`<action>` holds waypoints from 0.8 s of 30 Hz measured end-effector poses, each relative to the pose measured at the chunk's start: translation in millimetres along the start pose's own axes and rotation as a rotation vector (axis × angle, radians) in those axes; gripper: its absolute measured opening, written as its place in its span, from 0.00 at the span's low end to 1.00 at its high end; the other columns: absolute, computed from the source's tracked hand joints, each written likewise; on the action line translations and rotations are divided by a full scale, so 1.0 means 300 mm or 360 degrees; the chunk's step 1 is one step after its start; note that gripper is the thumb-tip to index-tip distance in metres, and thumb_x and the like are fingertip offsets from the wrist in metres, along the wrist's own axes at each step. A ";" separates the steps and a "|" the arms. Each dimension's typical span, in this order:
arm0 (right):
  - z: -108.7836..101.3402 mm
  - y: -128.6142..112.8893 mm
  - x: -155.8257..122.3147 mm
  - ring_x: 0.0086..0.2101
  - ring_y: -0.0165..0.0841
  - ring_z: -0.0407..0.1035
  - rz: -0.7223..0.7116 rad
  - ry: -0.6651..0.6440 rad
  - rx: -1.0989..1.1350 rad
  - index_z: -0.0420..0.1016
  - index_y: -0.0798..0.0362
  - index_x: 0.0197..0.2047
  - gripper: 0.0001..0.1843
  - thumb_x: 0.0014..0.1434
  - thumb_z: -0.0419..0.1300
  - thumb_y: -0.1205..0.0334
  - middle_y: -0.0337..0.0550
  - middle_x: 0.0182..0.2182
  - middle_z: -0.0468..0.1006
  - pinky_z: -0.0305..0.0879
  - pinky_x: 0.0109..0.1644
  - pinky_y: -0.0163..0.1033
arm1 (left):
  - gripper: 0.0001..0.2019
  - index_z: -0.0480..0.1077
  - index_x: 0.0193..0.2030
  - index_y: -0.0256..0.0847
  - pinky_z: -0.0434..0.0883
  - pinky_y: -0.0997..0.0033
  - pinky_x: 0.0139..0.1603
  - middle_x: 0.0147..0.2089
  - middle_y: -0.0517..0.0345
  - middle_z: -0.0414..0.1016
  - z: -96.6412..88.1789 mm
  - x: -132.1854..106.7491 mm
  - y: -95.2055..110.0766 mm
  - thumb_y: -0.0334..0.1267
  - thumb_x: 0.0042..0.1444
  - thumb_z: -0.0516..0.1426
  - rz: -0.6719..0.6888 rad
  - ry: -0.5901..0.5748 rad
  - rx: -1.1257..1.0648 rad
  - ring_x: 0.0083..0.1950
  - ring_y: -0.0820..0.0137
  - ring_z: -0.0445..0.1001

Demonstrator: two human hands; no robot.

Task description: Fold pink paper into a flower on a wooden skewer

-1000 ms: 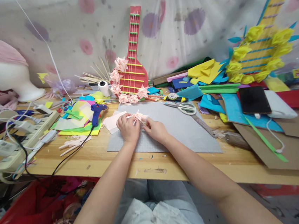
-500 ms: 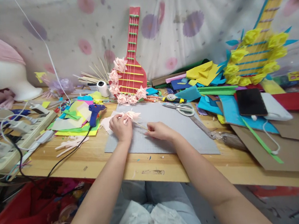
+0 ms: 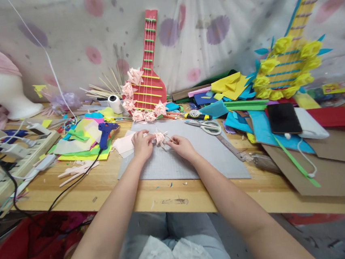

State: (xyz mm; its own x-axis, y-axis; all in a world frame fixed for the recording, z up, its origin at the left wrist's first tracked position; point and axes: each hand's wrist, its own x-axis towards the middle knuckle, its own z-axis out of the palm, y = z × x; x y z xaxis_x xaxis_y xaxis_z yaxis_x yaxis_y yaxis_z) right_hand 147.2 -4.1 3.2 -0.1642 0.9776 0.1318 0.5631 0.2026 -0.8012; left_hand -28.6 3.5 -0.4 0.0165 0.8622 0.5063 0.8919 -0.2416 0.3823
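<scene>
A small pale pink paper flower (image 3: 160, 137) on a thin stick is held over the grey cutting mat (image 3: 193, 160). My left hand (image 3: 142, 144) pinches the flower from the left. My right hand (image 3: 182, 145) pinches it from the right, fingers closed on its stick end. Behind them leans a red cardboard guitar (image 3: 151, 80) with several pink paper flowers along its body. A sheet of pale pink paper (image 3: 123, 144) lies just left of my left hand.
A blue glue gun (image 3: 105, 132) lies on coloured paper sheets at the left, its black cord trailing off the table edge. Scissors (image 3: 207, 126) and a metal ruler (image 3: 230, 146) lie right of the mat. A black phone (image 3: 283, 118), a power strip (image 3: 19, 158), a yellow-flowered guitar (image 3: 288, 69).
My right hand, which had slid down the stick away from the flower, has come back up to it. Both hands now meet at the flower again.
</scene>
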 end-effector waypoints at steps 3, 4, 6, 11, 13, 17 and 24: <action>0.005 -0.005 -0.005 0.23 0.26 0.57 0.0074 0.0084 -0.0076 0.67 0.53 0.27 0.15 0.49 0.52 0.49 0.33 0.18 0.64 0.48 0.26 0.30 | 0.21 0.68 0.45 0.49 0.57 0.61 0.53 0.51 0.54 0.65 0.008 0.022 0.008 0.26 0.45 0.51 0.0044 -0.0022 0.0008 0.53 0.62 0.60; 0.003 -0.005 -0.005 0.23 0.26 0.58 0.0106 0.0115 -0.0077 0.68 0.53 0.27 0.15 0.49 0.52 0.49 0.33 0.18 0.64 0.48 0.26 0.30 | 0.23 0.66 0.48 0.47 0.56 0.61 0.54 0.52 0.53 0.64 0.010 0.025 0.012 0.25 0.44 0.51 0.0011 0.0023 0.0020 0.54 0.62 0.59; -0.006 -0.002 -0.004 0.22 0.27 0.59 0.0162 0.0174 -0.0060 0.68 0.52 0.29 0.14 0.50 0.51 0.50 0.33 0.18 0.65 0.49 0.26 0.30 | 0.24 0.64 0.48 0.44 0.54 0.60 0.55 0.52 0.50 0.64 0.010 0.025 0.021 0.23 0.43 0.50 -0.0128 0.0164 0.0053 0.54 0.61 0.59; -0.026 0.021 0.023 0.27 0.29 0.65 0.0257 0.0299 -0.0139 0.69 0.50 0.36 0.14 0.53 0.48 0.53 0.37 0.24 0.72 0.54 0.30 0.31 | 0.19 0.63 0.45 0.39 0.57 0.57 0.52 0.45 0.49 0.67 -0.006 -0.018 0.066 0.25 0.43 0.50 -0.0324 0.0269 0.0010 0.51 0.60 0.62; -0.027 0.025 0.044 0.32 0.31 0.67 0.0298 0.0353 -0.0258 0.70 0.49 0.40 0.14 0.53 0.49 0.56 0.40 0.30 0.75 0.56 0.34 0.33 | 0.18 0.62 0.44 0.39 0.59 0.59 0.49 0.43 0.50 0.67 -0.006 -0.044 0.098 0.25 0.43 0.50 -0.0349 0.0197 -0.0113 0.47 0.62 0.65; -0.013 0.016 0.085 0.38 0.35 0.68 0.0376 0.0293 -0.0428 0.69 0.48 0.45 0.17 0.53 0.51 0.55 0.43 0.38 0.76 0.58 0.37 0.36 | 0.14 0.64 0.42 0.41 0.65 0.65 0.42 0.40 0.53 0.68 0.017 -0.088 0.159 0.27 0.46 0.49 -0.0286 -0.0081 -0.0448 0.37 0.69 0.69; 0.016 -0.003 0.108 0.34 0.34 0.68 0.0414 0.0254 -0.0580 0.71 0.50 0.35 0.14 0.53 0.50 0.52 0.43 0.32 0.76 0.58 0.34 0.35 | 0.08 0.71 0.35 0.41 0.62 0.57 0.47 0.40 0.49 0.69 0.051 -0.100 0.176 0.34 0.47 0.54 -0.0112 -0.0137 -0.0125 0.45 0.59 0.66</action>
State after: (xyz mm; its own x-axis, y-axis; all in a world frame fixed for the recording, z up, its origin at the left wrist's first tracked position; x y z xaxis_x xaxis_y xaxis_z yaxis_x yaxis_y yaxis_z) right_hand 137.6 27.1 5.6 0.1303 0.9894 0.0647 0.8211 -0.0711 -0.5663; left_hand 24.9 -28.3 -7.4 -0.0030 0.9124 0.4093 0.8541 -0.2105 0.4756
